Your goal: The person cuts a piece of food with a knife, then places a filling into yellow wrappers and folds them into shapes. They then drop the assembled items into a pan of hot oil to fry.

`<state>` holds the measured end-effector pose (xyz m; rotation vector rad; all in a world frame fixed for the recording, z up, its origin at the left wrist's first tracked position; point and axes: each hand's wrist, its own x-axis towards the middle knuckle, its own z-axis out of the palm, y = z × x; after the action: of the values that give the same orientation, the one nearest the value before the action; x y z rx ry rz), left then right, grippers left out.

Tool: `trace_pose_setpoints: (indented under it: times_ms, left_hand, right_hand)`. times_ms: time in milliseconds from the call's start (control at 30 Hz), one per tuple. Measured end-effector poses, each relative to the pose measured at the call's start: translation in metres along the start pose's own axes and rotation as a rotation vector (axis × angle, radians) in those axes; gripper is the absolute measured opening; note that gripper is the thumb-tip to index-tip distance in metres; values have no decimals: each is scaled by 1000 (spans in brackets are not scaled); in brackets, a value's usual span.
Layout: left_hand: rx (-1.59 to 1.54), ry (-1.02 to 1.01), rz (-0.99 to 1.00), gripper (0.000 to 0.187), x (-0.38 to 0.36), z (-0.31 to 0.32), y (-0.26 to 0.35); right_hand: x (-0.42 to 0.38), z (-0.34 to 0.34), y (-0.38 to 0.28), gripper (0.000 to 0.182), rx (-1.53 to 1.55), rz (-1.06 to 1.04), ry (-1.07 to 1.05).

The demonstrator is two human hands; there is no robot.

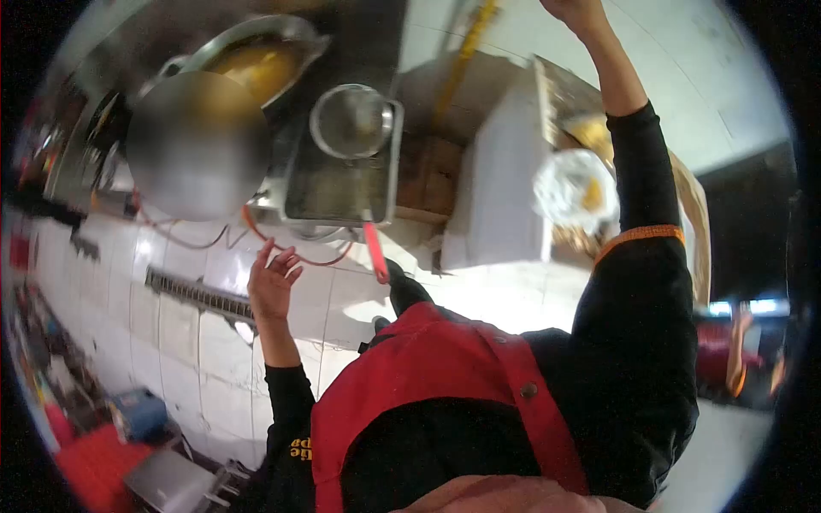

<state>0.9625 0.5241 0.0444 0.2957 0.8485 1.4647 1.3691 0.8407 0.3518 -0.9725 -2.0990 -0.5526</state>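
My left hand (274, 286) is held out over the tiled floor, fingers spread and holding nothing. Nearest to it are an orange hose (250, 224) and the red handle (375, 252) of a round mesh strainer (346, 121). The strainer rests over a rectangular metal tray (295, 192), its handle jutting past the near edge. My right hand (575, 10) reaches up to the top edge of the view, where its fingers are cut off. Below that arm sits a clear plastic bag (577, 190) with something yellow inside.
A wide pan (224, 41) of yellow-brown liquid stands at the upper left, beside a blurred round patch. A white-sided container (500, 184) stands right of the tray. A floor grate (201, 295) and a blue box (141, 414) lie left. Another person (727, 355) appears far right.
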Motion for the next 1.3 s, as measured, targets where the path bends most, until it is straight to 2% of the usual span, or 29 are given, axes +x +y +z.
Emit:
trace_pose_setpoints:
  times_ms: [67,100,167,233,267,367,433,500,567,633,667,700,767,833,900,933,967,1033,1067,1100,1133,1167,1200,1233,1300]
  left_hand:
    - [27,-22,-44,46,0,2,-8]
    - [38,-25,-53,46,1,8,-10]
    - [61,-68,-69,46,1,23,-16]
    - [87,-97,-74,45,4,43,-19]
    - [91,-121,-84,45,4,58,-21]
    - [122,-195,-78,46,1,98,-31]
    - [169,-245,-54,46,-6,132,-37]
    - [215,-261,-15,43,-10,167,-50]
    - [317,-384,10,37,-9,206,-69]
    - [395,-542,42,31,-9,254,-94]
    - [444,-603,29,28,-12,283,-106]
    - [492,-665,16,25,-14,312,-118]
    - [634,-808,97,20,-10,365,-150]
    - [761,-900,110,19,0,407,-182]
    - [811,-829,165,19,16,439,-222]
    - [855,-759,221,19,26,448,-238]
    - [858,-761,222,19,35,454,-248]
    - [1298,-597,531,17,52,460,-266]
    - [1398,-583,567,17,61,459,-272]
    - [1482,-583,522,20,71,455,-281]
    - [1542,-612,455,24,76,452,-286]
    - [1601,-639,388,29,81,448,-291]
    - [1584,-616,454,40,99,431,-309]
    - [1589,-620,451,40,98,434,-312]
    - [1592,-685,367,50,90,440,-308]
  right_hand:
    - [-37,-59,3,28,-54,252,-41]
    - [-56,-82,13,28,-90,268,-34]
    - [-109,-117,40,28,-262,453,-252]
    - [-148,-144,38,25,-243,410,-316]
    - [-169,-148,45,17,-225,486,-366]
    - [-224,-156,52,13,-97,523,-390]
    - [-243,-153,35,15,82,497,-286]
    - [-253,-143,7,16,521,538,-269]
    - [-255,-140,-18,15,632,407,-471]
    - [-280,-114,2,18,371,173,-536]
    - [-288,-113,11,20,186,180,-593]
    - [-292,-115,18,20,189,182,-586]
    - [-295,-119,35,18,-124,384,-565]
    - [-307,-117,53,16,-115,439,-634]
    - [-315,-116,64,29,-115,380,-756]
    - [-320,-113,71,43,-147,315,-879]
    - [-316,-115,66,45,-122,393,-922]
    - [-319,-108,64,39,-63,565,-896]
    - [-329,-95,74,36,-74,402,-922]
    - [-338,-82,84,34,-82,240,-945]
    - [-335,-87,78,29,-101,219,-925]
    - [-328,-87,78,30,-30,276,-995]
    - [-324,-91,81,31,15,238,-1022]
    - [-322,-92,85,33,63,195,-1050]
    - [-323,-65,103,37,155,246,-1117]
